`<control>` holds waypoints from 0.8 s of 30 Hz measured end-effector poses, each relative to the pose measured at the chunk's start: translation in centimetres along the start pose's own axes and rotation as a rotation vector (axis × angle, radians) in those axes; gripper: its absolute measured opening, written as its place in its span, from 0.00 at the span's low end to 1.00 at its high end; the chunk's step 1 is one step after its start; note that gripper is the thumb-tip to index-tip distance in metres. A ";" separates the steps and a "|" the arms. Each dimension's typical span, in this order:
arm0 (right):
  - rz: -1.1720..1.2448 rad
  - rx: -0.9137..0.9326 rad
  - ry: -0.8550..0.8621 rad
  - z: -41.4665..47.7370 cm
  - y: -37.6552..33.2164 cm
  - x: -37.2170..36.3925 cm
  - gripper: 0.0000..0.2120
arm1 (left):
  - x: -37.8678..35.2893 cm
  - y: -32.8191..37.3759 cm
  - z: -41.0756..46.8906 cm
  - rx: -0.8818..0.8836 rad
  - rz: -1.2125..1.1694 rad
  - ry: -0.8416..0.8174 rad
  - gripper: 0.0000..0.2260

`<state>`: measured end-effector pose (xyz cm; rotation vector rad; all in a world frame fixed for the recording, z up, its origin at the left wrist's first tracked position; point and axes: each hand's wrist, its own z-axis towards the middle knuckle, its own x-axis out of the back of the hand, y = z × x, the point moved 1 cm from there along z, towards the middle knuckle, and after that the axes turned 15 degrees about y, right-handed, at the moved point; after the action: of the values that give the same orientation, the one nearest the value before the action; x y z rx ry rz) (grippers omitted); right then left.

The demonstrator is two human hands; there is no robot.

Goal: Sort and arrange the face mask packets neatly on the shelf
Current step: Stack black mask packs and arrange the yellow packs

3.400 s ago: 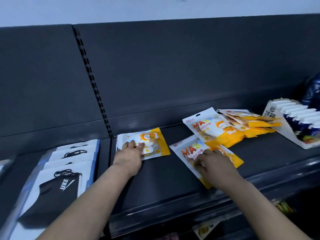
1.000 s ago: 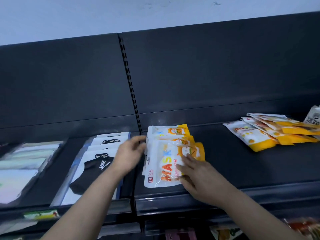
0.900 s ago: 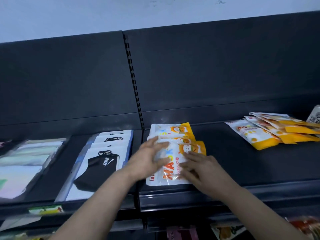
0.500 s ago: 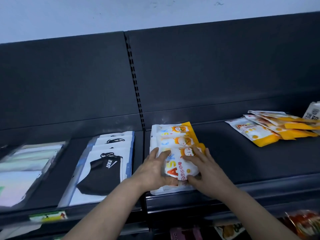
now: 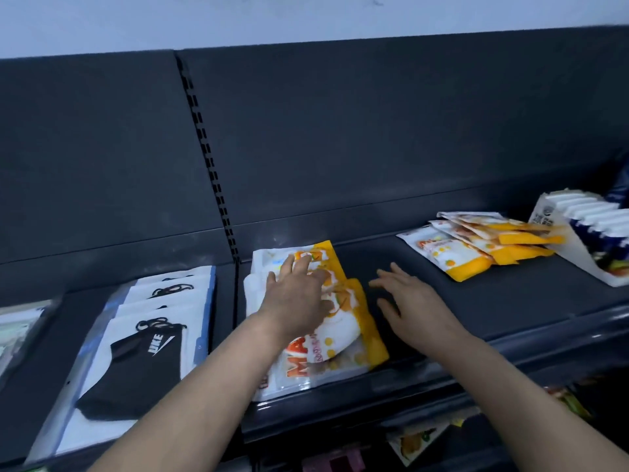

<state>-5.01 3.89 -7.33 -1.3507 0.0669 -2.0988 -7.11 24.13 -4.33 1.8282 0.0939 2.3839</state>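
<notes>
My left hand (image 5: pixel 295 303) lies flat, fingers spread, pressing on the overlapping row of yellow-and-white mask packets (image 5: pixel 335 338) at the left end of the dark shelf (image 5: pixel 510 301), gripping nothing. My right hand (image 5: pixel 413 306) hovers open just beside that row, palm down over bare shelf, its grip empty too. Further right a loose pile of packets (image 5: pixel 476 247) sits fanned out, touching a white display box (image 5: pixel 585 240), while beyond the divider on the left the black mask packs (image 5: pixel 146 342) lie in their own overlapping row.
</notes>
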 end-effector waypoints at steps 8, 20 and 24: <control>-0.212 -0.037 0.160 2.4 10.6 4.8 0.16 | -4.0 9.0 6.4 -0.074 -0.082 -0.024 0.24; -0.508 -0.084 -0.066 10.5 21.2 7.2 0.31 | -9.9 20.3 14.3 -0.223 -0.159 -0.083 0.25; -0.422 -0.127 -0.154 9.7 23.6 6.7 0.29 | -11.1 20.6 13.8 -0.172 -0.117 -0.106 0.21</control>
<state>12.59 -15.76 -6.01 -1.7185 -0.1661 -2.3537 7.59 1.66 -8.59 1.8127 -0.0143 2.1417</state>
